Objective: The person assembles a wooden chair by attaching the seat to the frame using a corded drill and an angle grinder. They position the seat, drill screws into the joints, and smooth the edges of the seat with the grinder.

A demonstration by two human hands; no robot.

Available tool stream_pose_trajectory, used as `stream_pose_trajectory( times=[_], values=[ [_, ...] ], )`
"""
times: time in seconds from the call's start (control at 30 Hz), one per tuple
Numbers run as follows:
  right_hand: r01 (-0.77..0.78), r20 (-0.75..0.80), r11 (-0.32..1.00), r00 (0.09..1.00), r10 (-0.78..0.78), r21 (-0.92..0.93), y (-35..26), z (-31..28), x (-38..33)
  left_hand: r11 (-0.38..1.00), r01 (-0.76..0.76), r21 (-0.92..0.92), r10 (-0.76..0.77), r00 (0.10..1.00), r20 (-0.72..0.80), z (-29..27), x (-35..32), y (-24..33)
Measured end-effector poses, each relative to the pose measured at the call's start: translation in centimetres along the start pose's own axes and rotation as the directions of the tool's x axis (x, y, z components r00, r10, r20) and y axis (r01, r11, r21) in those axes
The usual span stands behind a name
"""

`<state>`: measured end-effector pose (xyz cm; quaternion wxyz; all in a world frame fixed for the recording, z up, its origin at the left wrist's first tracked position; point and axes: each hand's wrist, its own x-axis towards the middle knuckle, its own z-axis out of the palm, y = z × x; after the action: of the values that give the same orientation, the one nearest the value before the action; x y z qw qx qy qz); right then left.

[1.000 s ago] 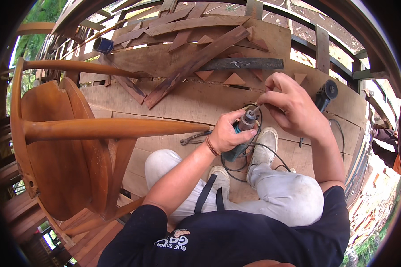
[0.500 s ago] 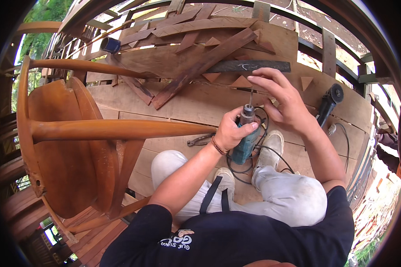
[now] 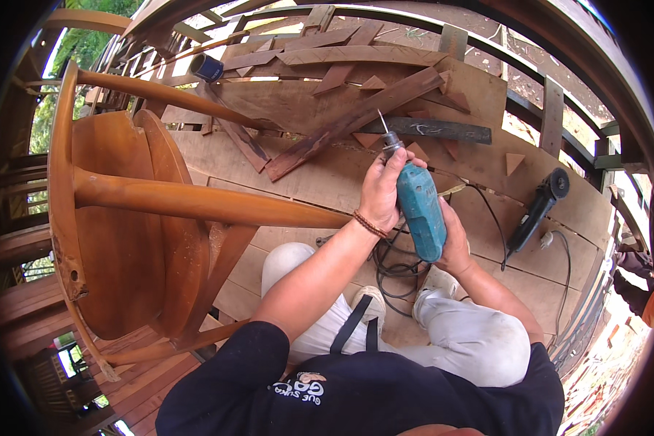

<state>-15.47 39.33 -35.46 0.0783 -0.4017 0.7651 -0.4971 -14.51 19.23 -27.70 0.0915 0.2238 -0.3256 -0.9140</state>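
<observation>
A teal power drill (image 3: 420,211) is held up in front of me, its thin bit (image 3: 382,120) pointing away and slightly left. My left hand (image 3: 382,185) is closed around the front of the drill, near the chuck (image 3: 392,142). Lower down, my right hand (image 3: 454,236) wraps the drill from its right side; most of its fingers are hidden behind the body. To my left, an overturned brown wooden chair (image 3: 123,232) lies with one tapered leg (image 3: 218,206) reaching toward my left wrist.
A black angle grinder (image 3: 539,207) lies at the right. Black cable (image 3: 396,269) is looped on the boards below the drill. Wood offcuts (image 3: 356,123) and a dark flat bar (image 3: 436,129) lie beyond my hands, with a blue can (image 3: 207,67) farther left.
The drill has been lifted and tilted, its bit now leaning left. My right hand has come down from beside the bit to grip the drill body.
</observation>
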Motion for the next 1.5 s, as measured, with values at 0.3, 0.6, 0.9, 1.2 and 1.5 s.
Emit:
stream_pose_trajectory(
  times=[0.3,0.6,0.9,1.2,1.5],
  values=[
    [-0.321,-0.074,0.893,0.93,0.361,0.314,-3.3,-3.9,1.3,0.999,0.042,0.034,-0.041,0.999,-0.024,-3.5,2.8,-1.3],
    [-0.384,-0.009,0.781,0.895,0.446,0.492,-3.2,-4.9,-0.2,0.303,0.615,0.728,-0.177,0.787,-0.591,-14.1,4.8,-8.7],
    [-0.512,0.101,0.69,0.833,0.544,0.511,-4.2,-6.5,-0.5,0.799,0.373,0.472,-0.128,0.872,-0.473,-9.8,6.8,-5.2],
    [-0.337,0.051,0.845,0.936,0.348,0.415,-3.1,-4.9,-0.7,0.964,0.023,-0.263,-0.032,0.999,-0.028,0.5,4.2,1.6],
    [-0.039,-0.003,0.998,0.999,0.039,0.044,-2.3,-3.8,-0.7,0.97,-0.063,-0.233,0.034,0.991,-0.128,1.4,2.9,2.5]
  ],
)
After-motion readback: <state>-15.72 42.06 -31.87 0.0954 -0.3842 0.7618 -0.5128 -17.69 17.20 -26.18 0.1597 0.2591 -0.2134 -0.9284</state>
